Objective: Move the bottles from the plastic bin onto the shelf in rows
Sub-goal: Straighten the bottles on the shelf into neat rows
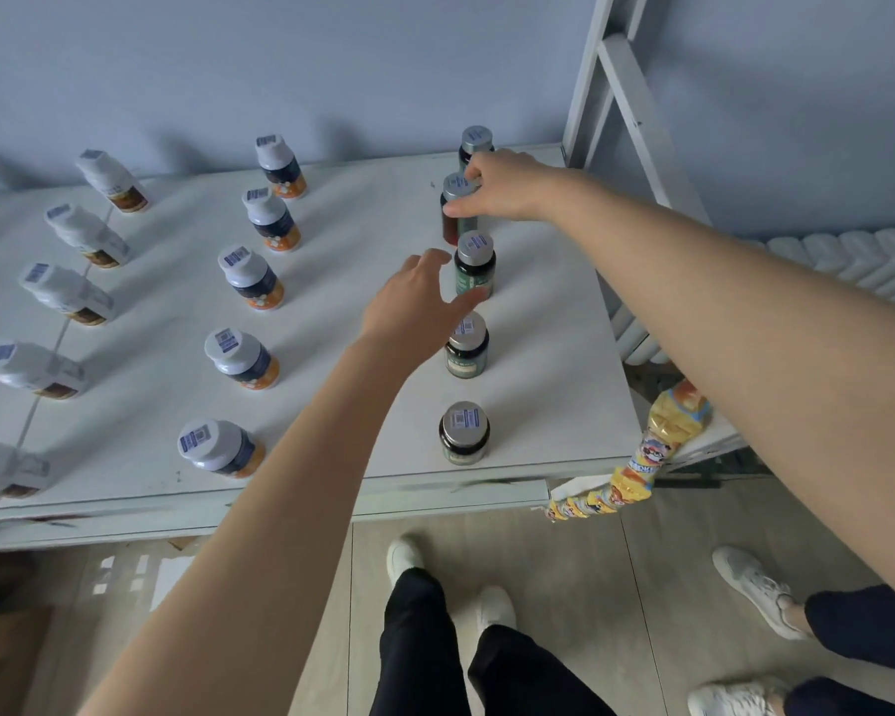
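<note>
The right hand [502, 186] is gripping a dark bottle [449, 227] by its silver cap, fingers curling round the top from the right side. That bottle is standing upright on the shelf [538, 354], second from the back in the right-hand row. This row is running straight away from the person, with the back bottle [476, 142] just behind the hand and the green bottle [475, 266] just in front of it.

The left hand [414, 307] is hanging open, fingers spread and relaxed, to the left of the green bottle. Its thumb is reaching toward that bottle's base, though I cannot tell whether it is touching.

The relation that matters, as I am judging it, is the line of the row. The gripped bottle's long axis is vertical, and it is sitting slightly left of the line through its neighbours. The right hand is the nearer one and is already holding it, so any nudge into line would be going sideways to the right. The tight neighbours front and back are leaving little room. The left hand is better placed for steadying the green bottle. The bin is not in view.
</note>
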